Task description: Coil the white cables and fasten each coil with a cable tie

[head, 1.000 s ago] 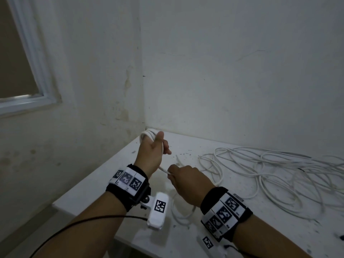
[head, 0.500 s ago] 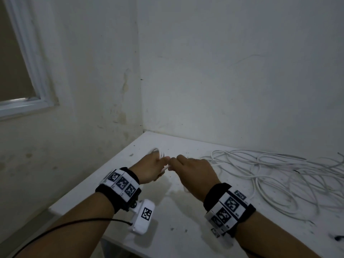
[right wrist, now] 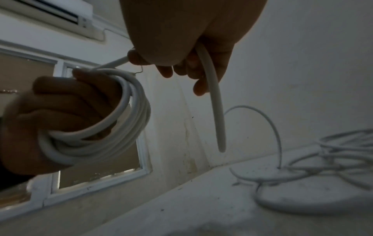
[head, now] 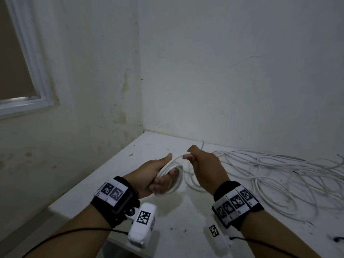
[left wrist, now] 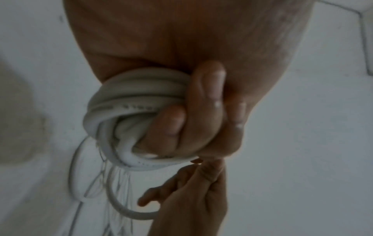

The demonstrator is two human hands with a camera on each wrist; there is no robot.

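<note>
My left hand holds a small coil of white cable, several loops wound round its curled fingers. The same coil shows on that hand in the right wrist view. My right hand grips the running strand of the cable just right of the coil, above the table. Below the right hand the strand hangs down toward the table. A loose tangle of white cable lies on the table to the right. No cable tie is visible.
The white table stands in a room corner, walls close at the back and left. A window is in the left wall. A small dark object lies at the table's right edge.
Both hands have risen off the table. The left hand has turned palm-side up, showing the coil, and the right hand has carried the strand up and over it.
</note>
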